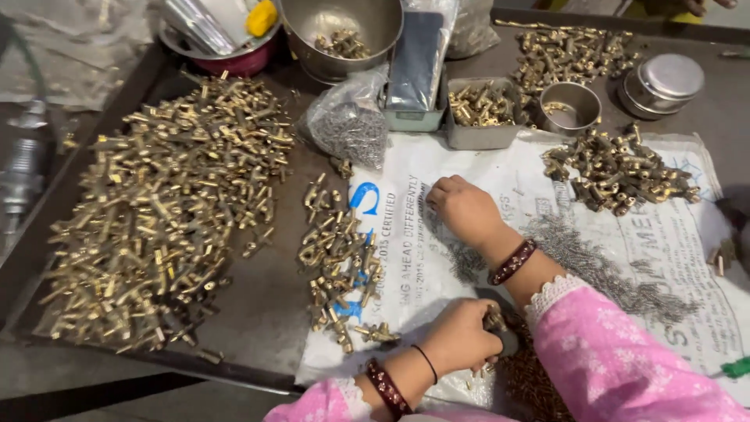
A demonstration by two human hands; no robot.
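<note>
fingers of the left hand point(461, 336) grip a brass fitting point(494, 320) near the table edge, right hand point(462, 208) pinches small pins point(467, 262) on the printed sheet point(664, 242); large unsorted brass heap point(164, 211) remains, smaller pile point(340, 262) beside.
</note>
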